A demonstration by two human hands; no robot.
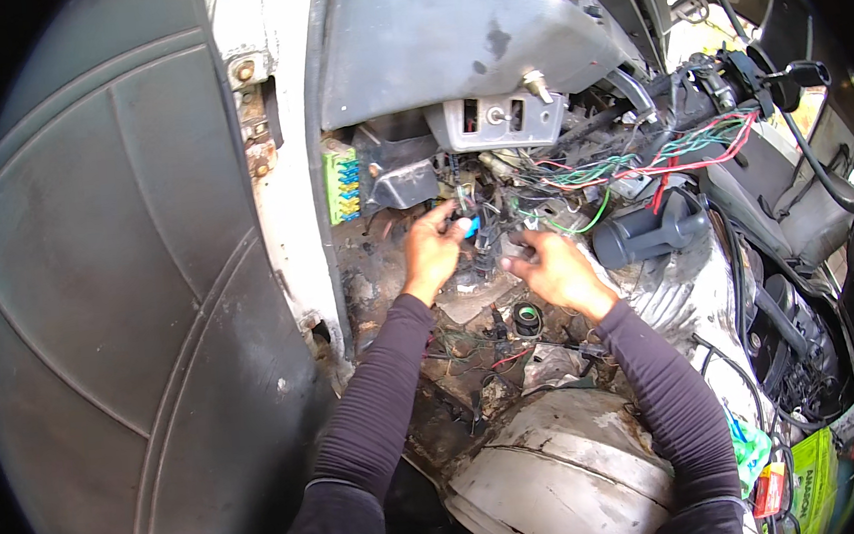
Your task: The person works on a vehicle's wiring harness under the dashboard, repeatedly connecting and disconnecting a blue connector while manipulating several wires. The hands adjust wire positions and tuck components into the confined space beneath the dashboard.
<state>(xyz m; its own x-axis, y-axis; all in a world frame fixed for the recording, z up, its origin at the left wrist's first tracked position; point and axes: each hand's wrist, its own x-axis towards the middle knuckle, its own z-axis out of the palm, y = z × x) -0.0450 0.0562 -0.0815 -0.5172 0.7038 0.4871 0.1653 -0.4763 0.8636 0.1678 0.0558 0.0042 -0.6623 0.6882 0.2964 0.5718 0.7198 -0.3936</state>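
Observation:
My left hand is closed in a pinch at a small blue part, among dark wires under the dashboard. The part's kind is too small to tell. To its right my right hand has its fingers bent and drawn together beside the same wires; what lies between them is hidden. A bundle of green, red and white wires runs from behind my hands to the steering column at right. Left of my left hand, a fuse box with blue and yellow fuses sits by the door frame.
The dark door panel fills the left side. Below my hands are a round black piece with a green ring and a worn whitish cover. A dark grey plastic housing lies at right. The dashboard hangs above.

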